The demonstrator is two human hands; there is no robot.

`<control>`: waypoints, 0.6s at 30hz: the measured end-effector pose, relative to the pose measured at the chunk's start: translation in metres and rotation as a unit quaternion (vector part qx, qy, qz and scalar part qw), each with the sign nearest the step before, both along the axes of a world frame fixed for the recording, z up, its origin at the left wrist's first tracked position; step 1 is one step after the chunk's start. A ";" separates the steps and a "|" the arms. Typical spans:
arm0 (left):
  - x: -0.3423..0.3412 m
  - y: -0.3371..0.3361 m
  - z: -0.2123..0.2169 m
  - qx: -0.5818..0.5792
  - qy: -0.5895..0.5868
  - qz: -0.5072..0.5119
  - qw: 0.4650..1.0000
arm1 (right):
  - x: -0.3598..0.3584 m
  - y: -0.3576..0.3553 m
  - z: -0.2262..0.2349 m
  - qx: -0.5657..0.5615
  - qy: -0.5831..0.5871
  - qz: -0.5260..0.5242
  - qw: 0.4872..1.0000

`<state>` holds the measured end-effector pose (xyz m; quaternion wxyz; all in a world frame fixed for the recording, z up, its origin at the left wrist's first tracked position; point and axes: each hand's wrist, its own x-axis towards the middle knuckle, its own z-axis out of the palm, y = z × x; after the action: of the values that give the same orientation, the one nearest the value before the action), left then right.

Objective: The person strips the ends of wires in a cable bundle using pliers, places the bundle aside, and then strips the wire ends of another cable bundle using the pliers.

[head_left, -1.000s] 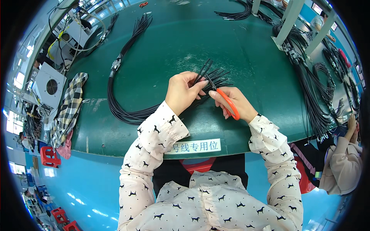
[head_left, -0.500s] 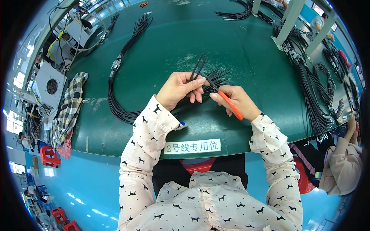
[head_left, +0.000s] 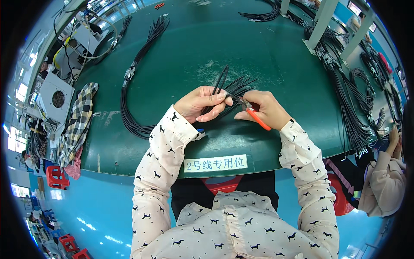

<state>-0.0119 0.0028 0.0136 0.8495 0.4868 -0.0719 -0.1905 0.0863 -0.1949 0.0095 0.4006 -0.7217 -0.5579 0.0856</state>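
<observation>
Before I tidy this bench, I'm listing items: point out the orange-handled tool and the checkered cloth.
Orange-handled tool [head_left: 259, 120]: head view, on its handle.
Checkered cloth [head_left: 81, 116]: head view, on its middle part.

Cable bundles [head_left: 125, 103] across a workbench [head_left: 194, 47] (red stools [head_left: 57, 177] too) show a workshop.

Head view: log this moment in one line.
left hand: holds black cables | right hand: holds orange-handled tool | surface: green table
</observation>
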 end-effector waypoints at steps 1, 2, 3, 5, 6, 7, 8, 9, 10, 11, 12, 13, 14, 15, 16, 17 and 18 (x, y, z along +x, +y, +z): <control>0.000 -0.001 -0.001 0.000 0.001 0.000 1.000 | 0.001 0.000 -0.001 0.014 -0.016 0.004 1.000; 0.000 -0.001 -0.002 -0.006 -0.004 -0.008 1.000 | 0.002 -0.001 -0.003 0.027 -0.032 0.008 0.999; 0.000 -0.002 -0.003 -0.013 -0.010 -0.015 1.000 | 0.003 -0.001 -0.004 0.040 -0.048 0.012 0.998; 0.000 -0.004 -0.006 -0.020 -0.014 -0.023 0.999 | 0.005 0.000 -0.009 0.060 -0.047 0.009 0.997; -0.001 -0.004 -0.005 -0.011 -0.012 -0.021 1.000 | 0.007 0.001 -0.011 0.080 -0.047 0.007 0.996; -0.001 -0.005 -0.004 -0.002 -0.010 -0.019 1.000 | 0.009 0.001 -0.012 0.100 -0.047 0.005 0.994; -0.002 -0.005 -0.004 0.008 -0.007 -0.016 1.000 | 0.012 0.000 -0.011 0.100 -0.047 0.006 0.994; -0.002 -0.006 -0.003 0.008 -0.007 -0.015 1.000 | 0.019 -0.004 -0.010 0.098 -0.068 -0.009 0.993; -0.003 -0.006 -0.003 0.014 -0.009 0.005 1.000 | 0.025 -0.007 -0.008 0.097 -0.088 -0.023 0.991; -0.004 -0.007 -0.002 0.019 -0.011 0.024 0.999 | 0.028 -0.009 -0.007 0.094 -0.110 -0.037 0.989; -0.004 -0.006 -0.002 0.024 -0.014 0.043 0.999 | 0.029 -0.007 -0.007 0.093 -0.110 -0.037 0.989; -0.004 -0.005 -0.002 0.023 -0.015 0.043 0.999 | 0.029 -0.006 -0.007 0.086 -0.030 -0.042 0.995; -0.004 -0.003 -0.002 0.029 -0.015 0.037 0.999 | 0.030 -0.004 -0.007 0.079 0.049 -0.048 0.995; -0.003 -0.001 -0.001 0.035 -0.016 0.030 0.999 | 0.030 -0.003 -0.005 0.071 0.126 -0.055 0.988; -0.003 0.000 0.000 0.042 -0.015 0.025 0.999 | 0.028 -0.002 -0.006 0.071 0.126 -0.055 0.988; -0.002 0.000 0.001 0.042 -0.017 0.023 0.999 | 0.022 0.001 -0.005 0.094 0.196 -0.044 0.975; 0.001 -0.005 0.001 0.068 -0.018 0.027 0.997 | 0.017 -0.001 -0.005 0.114 0.262 -0.040 0.958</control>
<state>-0.0107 -0.0024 0.0150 0.8176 0.5489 -0.0605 -0.1634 0.1033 -0.1962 0.0046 0.6152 -0.6454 -0.4105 0.1912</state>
